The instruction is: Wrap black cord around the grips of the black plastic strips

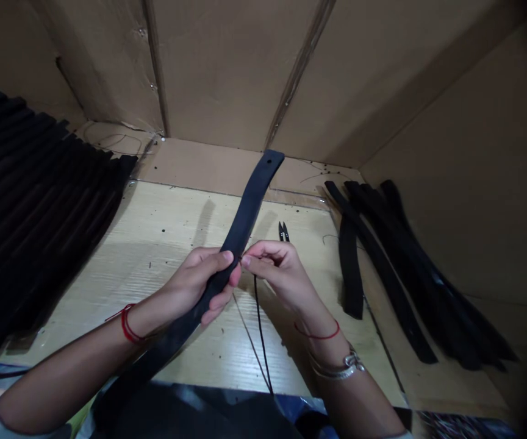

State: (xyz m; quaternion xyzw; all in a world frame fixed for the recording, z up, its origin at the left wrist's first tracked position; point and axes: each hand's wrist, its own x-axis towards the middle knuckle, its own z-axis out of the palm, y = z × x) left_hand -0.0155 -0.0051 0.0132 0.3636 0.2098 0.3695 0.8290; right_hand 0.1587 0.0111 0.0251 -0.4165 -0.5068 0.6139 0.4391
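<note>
Left hand (pixel 204 280) wraps around the middle of a long black strap (pixel 250 201), thumb on top and fingers curled beneath, while the right hand (pixel 277 268) meets it at centre frame, thumb and forefinger pinched together at the strap's edge on a thin black thread (pixel 260 323) that hangs straight down toward the bottom of the frame. The strap runs from the lower left, through the left hand, and rises to just above centre, where a small hole shows near its rounded end. Two dark pointed tips, apparently thread snips (pixel 283 231), stand just above the right hand; whether they are held in it or lie on the wooden tabletop (pixel 163 225) cannot be told. By the look of the grip, the work in hand is fine work on a loose thread at the strap's edge, which calls for a steady left hand and a tight pinch close to the strap. A stack of black straps (pixel 39 201) fills the left of the frame, and a looser pile of straps (pixel 382 256) lies at right. Cardboard walls (pixel 227 73) close in the top and right. Red string bracelets circle both wrists. No brand, label or writing can be read.
</note>
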